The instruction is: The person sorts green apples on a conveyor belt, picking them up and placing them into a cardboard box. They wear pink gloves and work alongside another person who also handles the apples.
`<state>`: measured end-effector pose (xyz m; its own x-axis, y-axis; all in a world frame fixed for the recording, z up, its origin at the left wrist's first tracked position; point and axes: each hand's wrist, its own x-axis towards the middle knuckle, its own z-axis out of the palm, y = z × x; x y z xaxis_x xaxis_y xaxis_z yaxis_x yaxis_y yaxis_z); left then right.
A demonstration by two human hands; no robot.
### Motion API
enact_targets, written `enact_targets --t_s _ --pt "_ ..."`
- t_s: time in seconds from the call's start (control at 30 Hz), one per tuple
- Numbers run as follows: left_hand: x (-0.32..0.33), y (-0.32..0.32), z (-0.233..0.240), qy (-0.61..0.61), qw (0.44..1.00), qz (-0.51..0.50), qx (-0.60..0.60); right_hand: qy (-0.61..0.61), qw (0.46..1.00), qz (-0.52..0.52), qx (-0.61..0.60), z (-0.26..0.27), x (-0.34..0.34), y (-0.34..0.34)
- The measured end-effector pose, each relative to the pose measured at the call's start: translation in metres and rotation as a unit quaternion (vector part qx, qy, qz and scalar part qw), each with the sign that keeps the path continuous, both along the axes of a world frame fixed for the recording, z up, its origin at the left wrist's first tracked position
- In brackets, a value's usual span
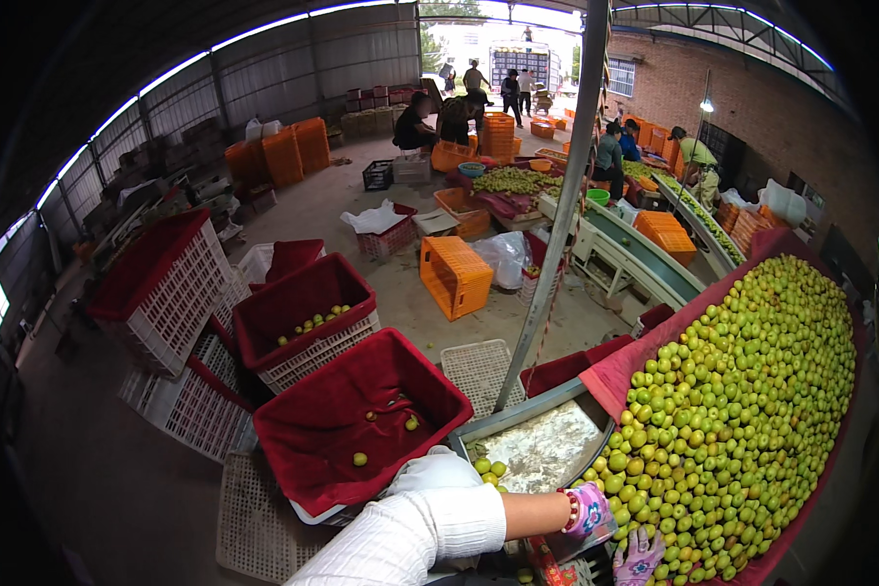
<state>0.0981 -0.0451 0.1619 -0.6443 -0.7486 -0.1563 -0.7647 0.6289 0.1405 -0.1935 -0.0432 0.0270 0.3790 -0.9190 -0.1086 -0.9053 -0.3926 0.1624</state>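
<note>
A large heap of green, round fruit (732,395) lies on a red cloth (630,366) at the right. My left hand (592,513), in a pink patterned glove with a bead bracelet at the wrist, is at the near left edge of the heap; its fingers are hard to make out. Just below it, my right hand (639,557), in a similar glove, rests with fingers spread against the fruit. Under my hands a box with red printing is partly hidden. Several fruits (489,470) sit at the left of a worn metal tray (549,447).
Red-lined crates (359,417) stand left of my arm, with a few fruits inside. A slanting metal post (557,256) rises before me. Beyond are an orange crate (454,277), a green conveyor belt (641,245) and several people at work, one in a yellow-green shirt (696,152).
</note>
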Motion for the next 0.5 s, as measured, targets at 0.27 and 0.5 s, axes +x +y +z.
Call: enact_targets --t_s 0.27,0.5 --pt "-0.001 0.0 0.0 0.0 1.0 -0.001 0.003 0.001 1.0 0.004 -0.011 -0.005 -0.003 -0.002" --pt "-0.004 -0.003 -0.01 -0.007 1.0 -0.001 0.007 -0.263 0.965 -0.007 0.015 -0.043 -0.01 -0.004"
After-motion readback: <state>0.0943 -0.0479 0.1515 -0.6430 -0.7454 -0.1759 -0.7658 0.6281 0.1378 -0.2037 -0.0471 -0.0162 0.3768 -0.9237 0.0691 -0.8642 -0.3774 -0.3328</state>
